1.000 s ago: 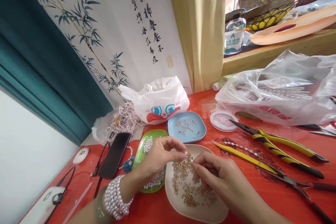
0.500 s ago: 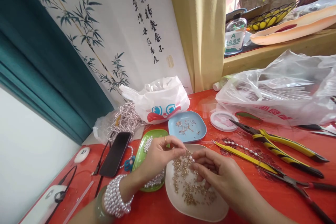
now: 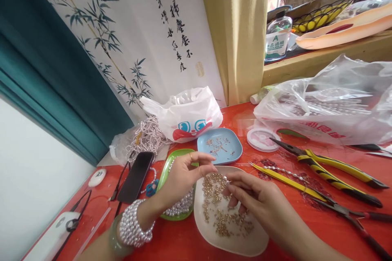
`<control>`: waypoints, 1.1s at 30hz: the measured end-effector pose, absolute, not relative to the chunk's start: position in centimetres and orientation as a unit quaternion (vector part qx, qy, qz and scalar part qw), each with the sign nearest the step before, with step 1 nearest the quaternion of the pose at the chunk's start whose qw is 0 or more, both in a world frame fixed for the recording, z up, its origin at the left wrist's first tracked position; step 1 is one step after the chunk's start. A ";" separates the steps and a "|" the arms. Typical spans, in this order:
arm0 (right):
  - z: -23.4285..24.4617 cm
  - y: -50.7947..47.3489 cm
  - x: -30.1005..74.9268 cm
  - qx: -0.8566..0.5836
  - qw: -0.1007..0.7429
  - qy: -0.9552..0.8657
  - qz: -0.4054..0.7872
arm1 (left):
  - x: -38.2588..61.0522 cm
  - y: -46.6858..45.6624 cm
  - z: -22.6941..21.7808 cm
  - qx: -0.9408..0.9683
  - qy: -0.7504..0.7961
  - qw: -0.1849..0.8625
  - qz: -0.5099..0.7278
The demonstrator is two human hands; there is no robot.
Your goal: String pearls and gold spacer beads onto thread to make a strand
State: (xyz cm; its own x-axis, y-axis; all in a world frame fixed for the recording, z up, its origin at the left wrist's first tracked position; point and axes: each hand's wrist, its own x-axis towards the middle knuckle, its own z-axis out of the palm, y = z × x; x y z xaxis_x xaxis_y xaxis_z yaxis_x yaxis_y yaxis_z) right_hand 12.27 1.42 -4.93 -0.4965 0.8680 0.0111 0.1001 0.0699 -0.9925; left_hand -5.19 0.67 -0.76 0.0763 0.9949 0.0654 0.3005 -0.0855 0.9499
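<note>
My left hand (image 3: 188,171) is over the green tray (image 3: 163,177) and the near edge of the cream tray. Its thumb and forefinger are bent together; anything between them is too fine to make out. My right hand (image 3: 254,195) hovers above the cream tray (image 3: 208,236), fingertips pinched on a small pearl bead (image 3: 226,180). Gold beads (image 3: 223,224) lie scattered in several patches in this tray. White pearl beads (image 3: 180,206) fill the lower part of the green tray, partly hidden by my left forearm. A pearl bracelet (image 3: 134,224) wraps my left wrist.
Behind is a blue tray (image 3: 235,147) with small metal pieces. Yellow tweezers (image 3: 284,179), yellow-black pliers (image 3: 333,171) and red-handled pliers (image 3: 346,212) lie right. A phone (image 3: 136,177), strung beads (image 3: 147,138), a white bag (image 3: 190,118) and a spool (image 3: 262,138) surround the trays.
My left fingertips have drawn slightly up and away from my right hand, so the gap between the hands is wider. My right hand stays over the cream tray. The view has shifted a little.
</note>
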 end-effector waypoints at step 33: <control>-5.9 1.8 12.6 -0.366 0.378 -0.608 0.595 | -5.1 1.2 -2.0 0.681 0.587 0.340 0.275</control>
State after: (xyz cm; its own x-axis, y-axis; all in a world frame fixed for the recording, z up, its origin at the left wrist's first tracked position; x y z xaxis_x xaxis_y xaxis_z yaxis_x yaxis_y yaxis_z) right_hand 12.62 1.78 -5.86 -0.4468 0.8943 0.0249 -0.0055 0.0251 -0.9997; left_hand -5.14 1.16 -2.04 0.1593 0.9869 -0.0253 0.6132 -0.0788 0.7860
